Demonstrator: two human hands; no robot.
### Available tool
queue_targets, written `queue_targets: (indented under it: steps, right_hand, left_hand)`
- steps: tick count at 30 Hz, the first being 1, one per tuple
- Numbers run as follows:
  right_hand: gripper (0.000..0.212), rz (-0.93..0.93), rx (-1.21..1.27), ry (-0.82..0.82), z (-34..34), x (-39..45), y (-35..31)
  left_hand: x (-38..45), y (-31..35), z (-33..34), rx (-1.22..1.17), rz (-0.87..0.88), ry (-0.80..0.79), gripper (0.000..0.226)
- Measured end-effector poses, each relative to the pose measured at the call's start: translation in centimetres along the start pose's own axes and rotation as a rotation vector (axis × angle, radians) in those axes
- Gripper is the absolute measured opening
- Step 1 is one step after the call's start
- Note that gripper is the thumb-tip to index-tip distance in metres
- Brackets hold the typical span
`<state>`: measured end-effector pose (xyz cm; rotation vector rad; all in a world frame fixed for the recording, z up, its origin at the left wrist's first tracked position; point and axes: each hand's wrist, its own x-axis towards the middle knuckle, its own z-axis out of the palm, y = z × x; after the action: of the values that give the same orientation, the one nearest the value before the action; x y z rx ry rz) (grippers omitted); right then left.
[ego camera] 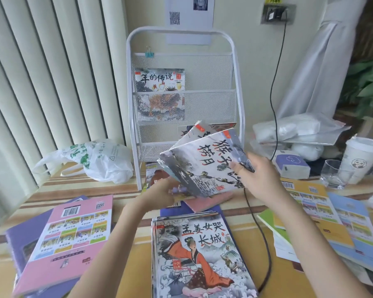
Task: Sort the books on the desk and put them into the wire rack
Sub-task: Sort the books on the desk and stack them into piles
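right hand pinches thin picture books, raised at wire rack's 5 o'clock | left hand supports beneath, grip unclear | light, floppy, slippery covers: hold spine edge

Rack book: 年的传说; held book: seemingly 猴子捞月; stack top: 孟姜女哭长城.
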<state>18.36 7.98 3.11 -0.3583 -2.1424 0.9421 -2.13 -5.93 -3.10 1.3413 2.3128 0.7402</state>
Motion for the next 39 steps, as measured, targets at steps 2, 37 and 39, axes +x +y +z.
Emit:
queue_targets:
  steps: [2, 37, 39]
  right_hand:
    - [0.010, 0.107, 0.184, 0.090, 0.6, -0.3, 0.7]
    - [0.053, 0.374, 0.424, 0.109, 1.6, -2.8, 4.0]
    - [0.064, 0.366, 0.421, 0.074, 2.0, -2.9, 4.0]
  left_hand:
    - [-2.6, 1.4, -0.6, -0.534, 0.116, -0.071, 0.048]
    - [-8.3, 0.5, 1.5, -1.306, 0.039, 0.555, 0.012]
    - [-8.1, 0.7, 1.6, -1.338, 0.037, 0.549, 0.011]
